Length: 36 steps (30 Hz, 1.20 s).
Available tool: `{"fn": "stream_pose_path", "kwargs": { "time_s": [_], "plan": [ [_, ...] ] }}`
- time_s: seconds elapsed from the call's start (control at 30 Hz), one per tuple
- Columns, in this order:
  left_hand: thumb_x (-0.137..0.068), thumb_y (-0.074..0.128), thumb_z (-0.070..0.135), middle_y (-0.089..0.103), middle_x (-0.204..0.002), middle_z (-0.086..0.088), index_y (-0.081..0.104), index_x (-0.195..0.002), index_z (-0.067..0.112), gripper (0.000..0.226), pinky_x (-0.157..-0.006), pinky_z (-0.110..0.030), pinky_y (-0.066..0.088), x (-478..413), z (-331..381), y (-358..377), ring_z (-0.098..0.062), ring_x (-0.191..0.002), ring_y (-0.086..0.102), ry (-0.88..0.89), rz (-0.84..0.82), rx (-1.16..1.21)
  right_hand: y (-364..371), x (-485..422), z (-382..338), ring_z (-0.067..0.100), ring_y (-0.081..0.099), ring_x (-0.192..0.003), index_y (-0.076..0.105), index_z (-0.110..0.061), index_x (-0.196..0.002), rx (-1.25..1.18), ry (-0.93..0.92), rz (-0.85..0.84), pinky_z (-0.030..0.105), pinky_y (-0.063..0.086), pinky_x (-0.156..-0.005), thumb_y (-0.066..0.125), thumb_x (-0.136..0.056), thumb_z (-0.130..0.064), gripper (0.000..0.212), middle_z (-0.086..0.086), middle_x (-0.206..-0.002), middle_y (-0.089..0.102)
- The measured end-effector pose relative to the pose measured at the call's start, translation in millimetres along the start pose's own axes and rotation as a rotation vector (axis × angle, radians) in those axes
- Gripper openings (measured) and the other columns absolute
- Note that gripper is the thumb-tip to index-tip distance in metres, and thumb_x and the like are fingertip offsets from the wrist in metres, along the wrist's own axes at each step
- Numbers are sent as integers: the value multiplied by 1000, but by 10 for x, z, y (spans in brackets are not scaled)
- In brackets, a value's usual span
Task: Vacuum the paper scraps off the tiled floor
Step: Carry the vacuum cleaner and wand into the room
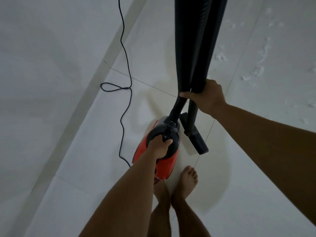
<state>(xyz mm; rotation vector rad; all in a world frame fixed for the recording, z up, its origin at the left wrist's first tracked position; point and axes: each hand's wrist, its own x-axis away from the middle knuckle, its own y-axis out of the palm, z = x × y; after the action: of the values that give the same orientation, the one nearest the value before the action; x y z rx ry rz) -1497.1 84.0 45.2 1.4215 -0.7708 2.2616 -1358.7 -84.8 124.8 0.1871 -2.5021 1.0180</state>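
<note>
A red and black canister vacuum [168, 161] hangs above the tiled floor [85, 159], carried by its black top handle, which my left hand [159, 147] grips. My right hand [205, 96] holds the black ribbed hose [186, 40] and the rigid wand [213, 40] together, both running up out of the frame. The wand's black floor nozzle [196, 139] dangles just right of the canister. White paper scraps [256, 71] lie scattered on the tiles at the upper right.
The black power cord [125, 65] snakes down the floor on the left, loops once, and reaches the vacuum's rear. A white wall with a grey skirting strip [95, 79] runs diagonally along the left. My bare feet [186, 180] stand below the vacuum.
</note>
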Motion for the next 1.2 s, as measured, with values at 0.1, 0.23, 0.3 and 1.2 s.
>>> {"fn": "stream_pose_path", "kwargs": {
  "time_s": [0.1,0.23,0.3,1.2],
  "plan": [
    [-106,49,39,69,-105,-17,56,-133,4,45,-96,-44,52,-407,-99,48,-33,-103,67,-11,45,11,231,-280,180,17,63,-87,68,-23,-108,-8,-12,-14,32,56,-81,87,-75,-49,47,-9,-85,62],
    [-109,44,34,64,-125,-19,41,-152,10,50,-99,-42,51,-710,-170,32,-33,-113,64,-2,28,-78,420,-506,297,15,59,-84,69,-19,-117,-8,-26,-18,27,48,-74,86,-75,-48,54,-12,-82,59],
    [-109,43,34,65,-124,-18,35,-155,10,52,-95,-39,51,-806,-207,-13,-30,-111,64,-9,30,-92,500,-583,302,15,59,-85,69,-20,-118,-13,-24,-21,27,48,-75,86,-75,-48,53,-11,-84,60],
    [-67,79,44,48,-128,-12,24,-150,27,101,-99,-54,51,-707,-1461,-588,-36,-117,55,-60,170,-368,1027,-224,157,16,69,-110,69,-27,-128,-184,27,102,40,58,-99,88,-74,-44,59,-5,-117,73]
  ]
}}
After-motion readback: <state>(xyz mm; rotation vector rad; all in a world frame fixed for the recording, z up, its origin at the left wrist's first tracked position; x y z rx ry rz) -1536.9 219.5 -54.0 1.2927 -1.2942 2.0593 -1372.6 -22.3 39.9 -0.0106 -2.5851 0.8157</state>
